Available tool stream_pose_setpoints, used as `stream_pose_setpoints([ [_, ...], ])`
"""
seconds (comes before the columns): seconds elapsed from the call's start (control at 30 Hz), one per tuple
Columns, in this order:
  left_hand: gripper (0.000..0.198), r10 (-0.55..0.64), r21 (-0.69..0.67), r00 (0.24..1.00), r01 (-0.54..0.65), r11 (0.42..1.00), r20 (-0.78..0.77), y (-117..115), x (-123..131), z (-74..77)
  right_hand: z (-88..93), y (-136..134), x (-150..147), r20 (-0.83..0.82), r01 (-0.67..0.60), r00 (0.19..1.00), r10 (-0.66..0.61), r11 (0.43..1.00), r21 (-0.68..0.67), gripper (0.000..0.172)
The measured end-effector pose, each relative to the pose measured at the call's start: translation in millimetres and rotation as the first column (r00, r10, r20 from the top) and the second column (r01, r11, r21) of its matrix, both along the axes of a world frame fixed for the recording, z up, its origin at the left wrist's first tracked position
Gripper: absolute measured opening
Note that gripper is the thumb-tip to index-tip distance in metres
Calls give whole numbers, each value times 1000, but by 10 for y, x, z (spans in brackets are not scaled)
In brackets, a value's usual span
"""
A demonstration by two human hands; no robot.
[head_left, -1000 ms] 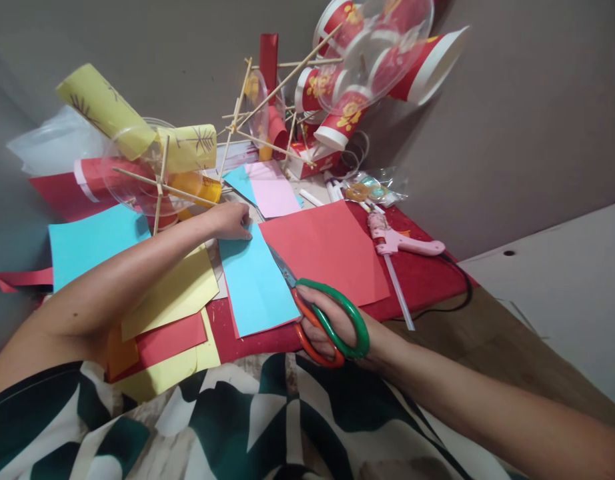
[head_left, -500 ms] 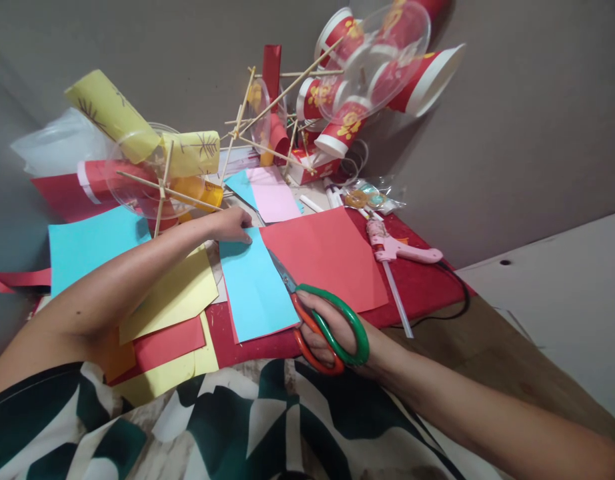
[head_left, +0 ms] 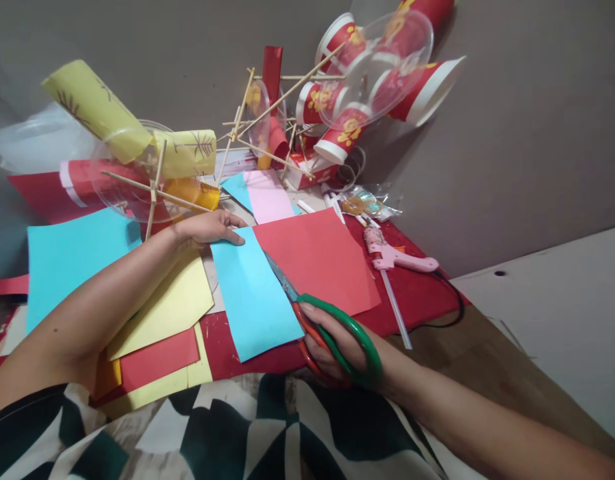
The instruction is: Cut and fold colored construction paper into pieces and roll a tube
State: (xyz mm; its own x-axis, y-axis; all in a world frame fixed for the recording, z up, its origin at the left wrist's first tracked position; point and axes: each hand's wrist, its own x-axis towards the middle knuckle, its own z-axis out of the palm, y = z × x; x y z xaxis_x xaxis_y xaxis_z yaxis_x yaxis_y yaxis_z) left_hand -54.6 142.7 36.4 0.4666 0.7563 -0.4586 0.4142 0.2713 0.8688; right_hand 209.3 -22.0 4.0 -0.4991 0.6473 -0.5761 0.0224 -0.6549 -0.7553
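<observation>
**Light-blue rectangular paper strip [head_left: 257, 293] edges toward the body as the left hand [head_left: 212, 228] uncurls**

And there it is: the strip's lower end sits nearer the lap than half a second ago, though the whole view shifts a little too. The red margin that peeked out along its left and bottom edges no longer shows. That suggests, to my eye, that the blue piece lies differently over whatever red paper is beneath it, so the line being followed may need a check.

The left hand slips leftward; its thumb rests on the strip's top edge, index finger stretched apart, and whether the other fingers pinch from below I can't tell. The right hand [head_left: 340, 332] stays clamped round the green-and-orange-handled metal scissors [head_left: 293, 292], which come closer to the body as well. Their blades run along the strip's right edge, beside the large red paper sheet [head_left: 317, 260] on the red-covered table [head_left: 417, 293]. Are the blades parted? Too hard to call.
</observation>
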Motion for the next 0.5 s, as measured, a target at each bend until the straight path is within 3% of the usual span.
stream_pose_setpoints([
  [0.1, 34, 99, -122, 984, -81, 989, 151, -60, -17, 5, 33, 29, 66, 3, -31, 1000, 31, 996, 85, 64],
  [0.23, 35, 172, -219, 959, -122, 968, 227, -114, -7, -10, 77, 73, 152, 31, -104, 994, 102, 990, 95, 65],
  [0.37, 32, 182, -252, 944, -112, 961, 274, -126, 4, -53, 141, 107, 207, 81, -195, 980, 183, 964, 179, 67],
  [0.5, 34, 166, -253, 940, -90, 963, 297, -122, 2, -83, 159, 106, 235, 90, -165, 984, 151, 973, 164, 53],
])
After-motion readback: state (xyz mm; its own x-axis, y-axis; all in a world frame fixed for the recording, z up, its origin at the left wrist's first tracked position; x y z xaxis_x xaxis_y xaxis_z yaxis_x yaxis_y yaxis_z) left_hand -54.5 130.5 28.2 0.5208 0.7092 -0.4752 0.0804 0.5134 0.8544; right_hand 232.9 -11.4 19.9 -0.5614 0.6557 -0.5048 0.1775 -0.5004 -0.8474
